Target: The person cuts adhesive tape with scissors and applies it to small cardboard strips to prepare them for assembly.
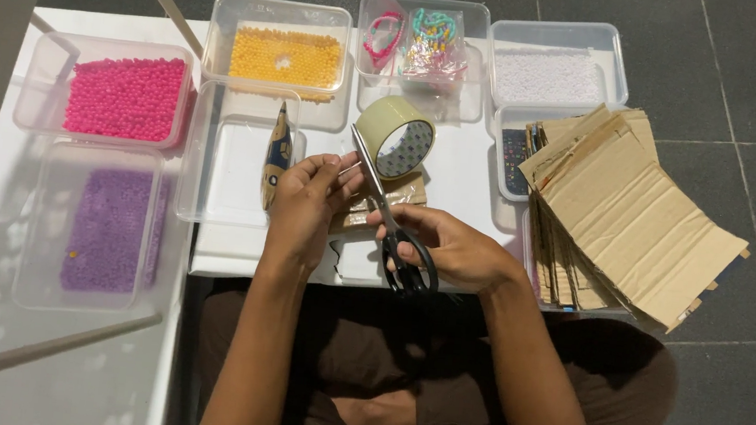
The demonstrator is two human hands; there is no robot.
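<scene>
Left hand: fingers pinched shut on the cardboard piece, held near the table's near edge.
Right hand: fingers closed through the scissors handles, blades pointing far.
Cutting well: keep the piece taut, thumb off the blades.
Tape roll: just beyond.

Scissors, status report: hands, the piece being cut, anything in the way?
Right hand grips scissors, blades open. Left hand pinches cardboard strip. Tape roll just behind blade tips.
</scene>
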